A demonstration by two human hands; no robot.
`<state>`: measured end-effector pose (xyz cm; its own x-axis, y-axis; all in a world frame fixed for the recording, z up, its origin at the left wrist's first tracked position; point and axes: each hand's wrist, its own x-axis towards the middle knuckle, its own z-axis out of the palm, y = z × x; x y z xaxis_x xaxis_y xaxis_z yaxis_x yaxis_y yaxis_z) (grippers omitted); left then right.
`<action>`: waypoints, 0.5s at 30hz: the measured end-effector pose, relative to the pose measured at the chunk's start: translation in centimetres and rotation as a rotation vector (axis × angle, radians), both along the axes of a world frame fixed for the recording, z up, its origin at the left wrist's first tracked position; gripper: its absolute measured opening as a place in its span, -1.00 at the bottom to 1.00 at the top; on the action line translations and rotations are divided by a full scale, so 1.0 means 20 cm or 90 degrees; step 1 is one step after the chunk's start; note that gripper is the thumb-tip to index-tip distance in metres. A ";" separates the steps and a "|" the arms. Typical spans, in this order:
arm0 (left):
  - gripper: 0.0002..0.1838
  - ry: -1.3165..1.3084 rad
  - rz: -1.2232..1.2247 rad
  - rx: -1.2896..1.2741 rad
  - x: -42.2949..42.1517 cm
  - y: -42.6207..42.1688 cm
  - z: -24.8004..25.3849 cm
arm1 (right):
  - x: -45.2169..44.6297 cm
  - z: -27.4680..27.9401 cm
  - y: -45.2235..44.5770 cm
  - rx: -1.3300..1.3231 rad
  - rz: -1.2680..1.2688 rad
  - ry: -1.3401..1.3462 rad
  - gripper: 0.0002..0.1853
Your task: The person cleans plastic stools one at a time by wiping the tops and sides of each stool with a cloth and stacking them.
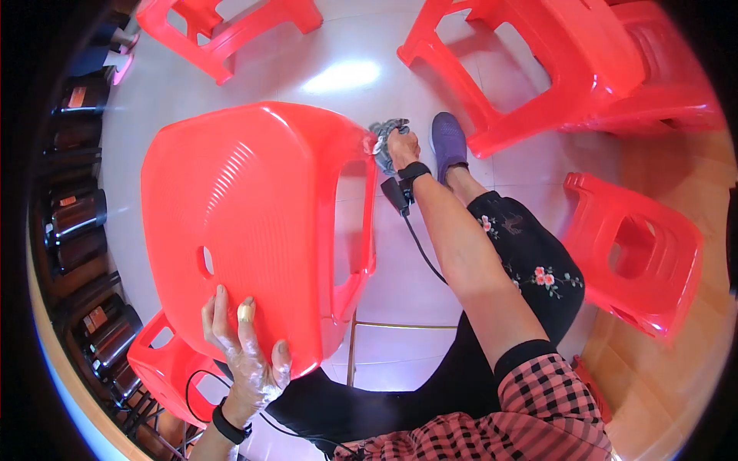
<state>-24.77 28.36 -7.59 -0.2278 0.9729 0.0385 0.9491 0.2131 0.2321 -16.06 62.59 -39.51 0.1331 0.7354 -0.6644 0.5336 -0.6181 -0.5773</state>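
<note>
Apparently, the left hand (247,365) lies on the stool (254,207) to keep it from shifting, its palm near the edge closest to the person, thumb set apart and fingers loosely spread over the ribbed seat. That stool is right in front of the person, a little left of centre, with its seat turned up toward the head; whether it stands level or tips, I cannot tell. At the far right corner, the right hand (404,148) curls its fingers around a grey wad (382,144), gripping it against the stool, perhaps bunched so that it stays in the grasp; how each fingertip sits is hidden. White film coats the left hand. A shoe (448,142) is planted just beside the right hand, probably for balance, and other stools (642,265) stand around, leaving working space between.
</note>
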 end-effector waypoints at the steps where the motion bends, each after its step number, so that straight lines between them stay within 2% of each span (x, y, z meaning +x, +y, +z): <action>1: -0.39 -0.002 0.000 0.005 0.01 0.01 0.00 | 0.00 0.08 -0.05 0.048 -0.002 -0.018 -0.43; 6: -0.39 -0.014 0.001 0.031 0.01 0.02 -0.01 | 0.01 0.34 -0.32 0.197 0.048 -0.051 -0.49; 12: -0.41 -0.005 0.016 0.053 0.02 0.03 -0.03 | 0.13 0.34 -0.77 0.338 0.155 -0.049 -0.49; 15: -0.42 -0.007 0.023 0.063 0.01 0.03 -0.03 | 0.22 0.36 -0.97 0.339 0.186 -0.047 -0.53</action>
